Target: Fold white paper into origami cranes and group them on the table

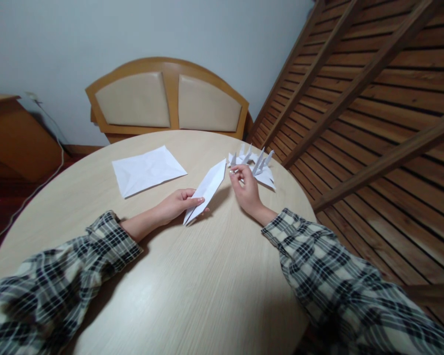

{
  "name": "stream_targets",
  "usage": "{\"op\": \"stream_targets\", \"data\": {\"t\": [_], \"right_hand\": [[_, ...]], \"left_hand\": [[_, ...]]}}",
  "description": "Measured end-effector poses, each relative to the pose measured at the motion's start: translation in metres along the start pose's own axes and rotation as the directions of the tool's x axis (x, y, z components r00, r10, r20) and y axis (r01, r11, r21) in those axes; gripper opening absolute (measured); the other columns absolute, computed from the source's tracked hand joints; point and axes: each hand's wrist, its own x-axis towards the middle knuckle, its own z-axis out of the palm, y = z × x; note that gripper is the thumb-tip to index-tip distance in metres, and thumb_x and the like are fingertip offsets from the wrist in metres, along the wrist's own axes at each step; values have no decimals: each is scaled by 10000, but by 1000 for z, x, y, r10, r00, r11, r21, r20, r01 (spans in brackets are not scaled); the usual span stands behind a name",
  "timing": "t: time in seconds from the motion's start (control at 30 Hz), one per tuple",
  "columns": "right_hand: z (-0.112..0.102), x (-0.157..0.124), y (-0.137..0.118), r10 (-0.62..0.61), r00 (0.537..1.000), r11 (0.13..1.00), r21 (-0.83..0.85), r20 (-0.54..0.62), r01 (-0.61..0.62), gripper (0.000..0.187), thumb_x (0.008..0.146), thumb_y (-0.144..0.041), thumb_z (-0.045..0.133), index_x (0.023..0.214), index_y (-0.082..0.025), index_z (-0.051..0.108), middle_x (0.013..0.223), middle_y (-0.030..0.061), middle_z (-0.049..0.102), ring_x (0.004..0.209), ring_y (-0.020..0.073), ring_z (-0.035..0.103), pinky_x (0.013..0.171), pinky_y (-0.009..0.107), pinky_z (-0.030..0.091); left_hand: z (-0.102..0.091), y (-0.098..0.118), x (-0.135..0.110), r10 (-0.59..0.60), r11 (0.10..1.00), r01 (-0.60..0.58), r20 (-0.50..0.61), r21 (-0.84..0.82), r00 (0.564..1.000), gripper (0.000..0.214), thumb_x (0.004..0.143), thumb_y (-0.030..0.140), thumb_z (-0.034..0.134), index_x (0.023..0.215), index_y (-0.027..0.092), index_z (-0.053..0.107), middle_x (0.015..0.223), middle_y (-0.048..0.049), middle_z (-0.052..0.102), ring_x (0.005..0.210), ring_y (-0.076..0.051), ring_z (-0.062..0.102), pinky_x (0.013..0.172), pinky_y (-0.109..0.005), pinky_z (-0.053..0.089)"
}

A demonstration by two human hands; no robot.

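A long, narrow folded sheet of white paper (211,185) with pointed ends is pinched by my left hand (181,203), thumb on top and fingers beneath. It is held above the table at a slant, a slit showing near its lower end. My right hand (245,190) is just to the right of the paper's upper end, a small gap between them. Its fingers are curled together, and nothing shows in them. Right behind that hand, several folded white paper pieces with upright points (259,162) sit on the table, partly hidden by it.
A creased white paper sheet (148,170) lies flat at the left of the round wooden table (192,296). Behind the table stands a padded wooden headboard (173,98). A slatted wooden partition (377,128) rises at the right, and a wooden cabinet (18,140) is at the far left.
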Motion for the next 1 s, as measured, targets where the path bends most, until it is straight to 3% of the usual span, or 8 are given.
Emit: {"op": "stream_targets", "data": {"t": [0.13, 0.33, 0.53, 0.73, 1.0], "right_hand": [[4, -5, -9, 17, 993, 1000, 3, 120, -18, 200, 976, -395, 501, 938, -220, 589, 795, 10, 597, 748, 161, 547, 723, 320, 457], [9, -9, -14, 52, 976, 994, 82, 212, -71, 234, 940, -424, 561, 1041, -216, 603, 772, -3, 594, 741, 162, 559, 733, 327, 478], [17, -13, -19, 59, 927, 977, 168, 369, -129, 246, 912, -396, 613, 1073, -212, 585, 850, 19, 632, 784, 174, 591, 735, 343, 510], [22, -18, -22, 41, 912, 979, 165, 409, -118, 270, 902, -315, 606, 1143, -197, 574, 911, 34, 649, 796, 174, 592, 739, 354, 528], [24, -20, -24, 39, 885, 977, 168, 463, -132, 186, 925, -327, 603, 1049, -189, 583, 954, 44, 653, 854, 173, 612, 782, 349, 543]], "left_hand": [[2, -2, 0, 15, 1000, -14, -31, 26, 999, 240, 816, 316, 748, 863, 99, 656, 749, -80, 721, 582, -118, 609, 557, -240, 461], [3, -4, 2, 63, 996, -62, -21, 62, 998, 251, 819, 338, 735, 867, 104, 658, 741, -71, 702, 598, -125, 604, 572, -248, 470], [5, -5, 3, 102, 991, -98, -37, 88, 994, 288, 826, 390, 725, 860, 114, 648, 712, -51, 668, 595, -132, 589, 561, -253, 459], [6, -4, 4, 144, 986, -140, -38, 89, 989, 322, 802, 408, 752, 891, 108, 677, 776, -65, 684, 634, -137, 585, 584, -254, 452], [3, -11, 7, 159, 973, -140, -94, 181, 983, 373, 789, 458, 750, 917, 115, 681, 812, -55, 680, 674, -149, 576, 619, -264, 435]]}}
